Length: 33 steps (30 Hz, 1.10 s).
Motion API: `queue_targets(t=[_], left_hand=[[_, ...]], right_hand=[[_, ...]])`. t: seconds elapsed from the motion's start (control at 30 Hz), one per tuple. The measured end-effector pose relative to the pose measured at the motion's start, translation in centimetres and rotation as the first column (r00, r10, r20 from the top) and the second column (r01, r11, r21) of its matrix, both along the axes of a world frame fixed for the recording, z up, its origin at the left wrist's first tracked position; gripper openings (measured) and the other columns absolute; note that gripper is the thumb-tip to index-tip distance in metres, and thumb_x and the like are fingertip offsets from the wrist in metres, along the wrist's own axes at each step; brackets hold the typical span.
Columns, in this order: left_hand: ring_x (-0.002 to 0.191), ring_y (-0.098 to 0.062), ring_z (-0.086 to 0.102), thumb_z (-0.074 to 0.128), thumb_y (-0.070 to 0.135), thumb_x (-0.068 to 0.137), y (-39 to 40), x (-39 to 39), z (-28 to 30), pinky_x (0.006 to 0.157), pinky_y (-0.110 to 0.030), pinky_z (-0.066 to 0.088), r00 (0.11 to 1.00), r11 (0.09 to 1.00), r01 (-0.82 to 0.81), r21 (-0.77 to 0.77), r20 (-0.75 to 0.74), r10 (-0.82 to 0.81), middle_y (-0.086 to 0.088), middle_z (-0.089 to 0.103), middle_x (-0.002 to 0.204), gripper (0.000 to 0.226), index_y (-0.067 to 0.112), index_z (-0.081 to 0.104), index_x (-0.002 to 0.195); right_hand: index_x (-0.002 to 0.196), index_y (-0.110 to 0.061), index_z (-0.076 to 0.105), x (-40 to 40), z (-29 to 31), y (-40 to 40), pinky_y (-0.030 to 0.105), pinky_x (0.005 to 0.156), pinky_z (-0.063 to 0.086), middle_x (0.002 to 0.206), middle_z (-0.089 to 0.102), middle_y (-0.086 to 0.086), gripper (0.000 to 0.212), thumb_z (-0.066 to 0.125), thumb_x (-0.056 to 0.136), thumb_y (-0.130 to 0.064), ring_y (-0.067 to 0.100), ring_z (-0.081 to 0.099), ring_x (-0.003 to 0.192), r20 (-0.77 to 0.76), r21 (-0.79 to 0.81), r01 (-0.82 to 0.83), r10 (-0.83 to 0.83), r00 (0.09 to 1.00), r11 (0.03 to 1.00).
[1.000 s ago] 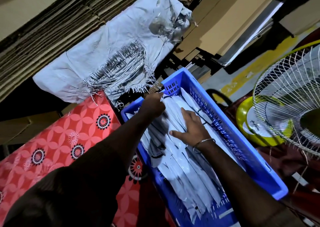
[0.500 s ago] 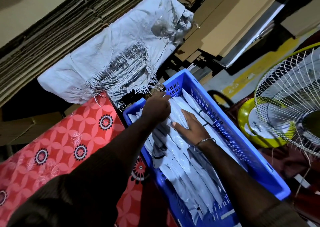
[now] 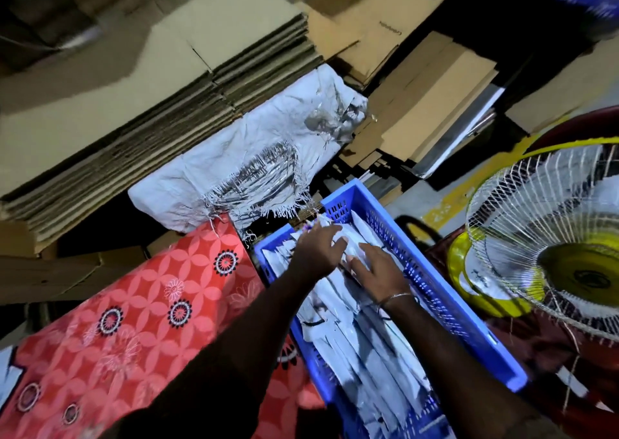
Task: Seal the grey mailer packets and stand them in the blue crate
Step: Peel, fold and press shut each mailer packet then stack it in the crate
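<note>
1. The blue crate [image 3: 445, 281] stood on the floor, its long axis running from the near edge of the view up and away, with its far end just beside a torn white woven sack [image 3: 234, 157].
2. The grey mailer packets [image 3: 361, 348] stood on edge inside the crate, packed side by side in a row along its length from the near end to the far end.
3. The left hand [image 3: 316, 249] reached over the far end of the crate, fingers bent down onto the tops of the packets there; motion blur hid whether they pinched one, so I cannot tell.
4. The right hand [image 3: 378, 269] lay flat on the packet tops just beside the left hand, fingers straight and spread, pressing down; a thin metal bangle [image 3: 395, 298] circled its wrist.
5. The two hands were nearly touching, both in the far half of the crate.
6. A red floral cloth [image 3: 134, 304] covered a surface along the crate's left side.
7. A pedestal fan [image 3: 549, 251] with a white wire guard and yellow hub stood off the crate's right side.
8. Stacks of flattened cardboard [image 3: 174, 103] lay beyond the sack, at the far side of the view.
</note>
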<state>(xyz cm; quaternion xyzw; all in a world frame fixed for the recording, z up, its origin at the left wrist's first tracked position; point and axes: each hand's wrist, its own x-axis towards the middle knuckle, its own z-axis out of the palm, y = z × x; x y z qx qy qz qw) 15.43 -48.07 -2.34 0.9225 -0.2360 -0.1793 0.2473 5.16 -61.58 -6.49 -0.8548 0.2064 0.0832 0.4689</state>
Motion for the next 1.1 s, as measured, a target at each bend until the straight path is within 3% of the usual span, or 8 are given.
queue_targets(t=[0.17,0.23,0.37,0.5,0.6,0.7,0.83,1.1], left_hand=[[0.116,-0.019,0.065,0.061,0.038,0.095,2.9,-2.9,4.7,0.09,-0.004,0.036,0.974,0.965,-0.197,-0.176,-0.146,0.172,-0.004,0.074,0.118,0.038,0.008,0.074,0.114],[0.112,-0.012,0.065,0.066,0.025,0.1,5.1,-4.3,5.9,0.087,0.001,0.034,0.969,0.956,-0.221,-0.193,-0.157,0.192,0.001,0.074,0.114,0.022,0.009,0.075,0.112],[0.108,-0.008,0.065,0.067,0.023,0.099,9.5,-7.2,7.7,0.088,-0.009,0.041,0.951,0.93,-0.297,-0.216,-0.16,0.266,0.008,0.074,0.107,0.016,0.016,0.076,0.109],[0.1,0.002,0.064,0.058,0.044,0.087,14.5,-10.2,9.6,0.082,-0.002,0.037,0.943,0.92,-0.324,-0.221,-0.151,0.295,0.011,0.073,0.11,0.04,0.018,0.075,0.111],[0.097,0.015,0.061,0.063,0.041,0.089,18.8,-12.7,10.2,0.086,-0.008,0.042,0.929,0.877,-0.37,-0.306,-0.119,0.35,0.016,0.074,0.105,0.024,0.026,0.075,0.103],[0.098,0.011,0.064,0.066,0.043,0.09,22.7,-15.3,10.2,0.091,-0.018,0.048,0.893,0.839,-0.447,-0.309,-0.104,0.438,0.014,0.075,0.107,0.029,0.022,0.078,0.107],[0.098,0.018,0.06,0.055,0.067,0.083,27.6,-18.8,9.8,0.087,-0.007,0.042,0.868,0.827,-0.486,-0.285,-0.041,0.496,0.023,0.071,0.103,0.047,0.032,0.076,0.105],[0.1,0.007,0.065,0.051,0.072,0.076,38.1,-21.7,10.8,0.094,-0.025,0.051,0.801,0.752,-0.575,-0.322,-0.036,0.597,0.021,0.072,0.106,0.056,0.032,0.076,0.107]], right_hand=[[0.133,-0.014,0.063,-1.7,5.4,0.9,0.035,0.102,0.039,0.13,0.064,0.009,0.06,0.044,0.089,-0.05,0.031,0.052,0.125,0.123,-0.15,-0.05,0.069,0.99,0.987],[0.133,-0.014,0.063,-2.3,7.5,1.8,0.036,0.103,0.04,0.129,0.065,0.007,0.059,0.043,0.088,-0.046,0.03,0.052,0.124,0.154,-0.185,-0.078,0.107,0.982,0.98],[0.135,-0.022,0.06,-3.1,10.5,3.9,0.035,0.099,0.044,0.128,0.066,-0.001,0.044,0.052,0.095,-0.04,0.024,0.054,0.123,0.185,-0.306,-0.17,0.234,0.955,0.937],[0.131,-0.028,0.058,-3.1,12.7,6.2,0.037,0.087,0.051,0.123,0.067,-0.004,0.039,0.048,0.097,-0.043,0.024,0.059,0.118,0.112,-0.457,-0.288,0.376,0.92,0.842],[0.134,-0.03,0.055,-2.8,14.1,8.6,0.036,0.085,0.05,0.124,0.066,-0.003,0.042,0.046,0.096,-0.045,0.024,0.06,0.118,0.044,-0.509,-0.378,0.462,0.886,0.773],[0.133,-0.028,0.055,-2.6,15.1,11.3,0.037,0.088,0.052,0.125,0.066,-0.001,0.041,0.048,0.096,-0.046,0.026,0.06,0.119,-0.003,-0.522,-0.46,0.537,0.843,0.719],[0.133,-0.028,0.054,-2.5,16.2,15.6,0.038,0.089,0.052,0.124,0.066,0.001,0.043,0.048,0.095,-0.048,0.029,0.06,0.118,-0.026,-0.531,-0.546,0.632,0.775,0.648],[0.138,-0.032,0.052,-2.7,18.6,26.4,0.036,0.088,0.051,0.125,0.065,-0.003,0.044,0.049,0.096,-0.046,0.025,0.059,0.118,-0.032,-0.564,-0.621,0.737,0.675,0.544]])
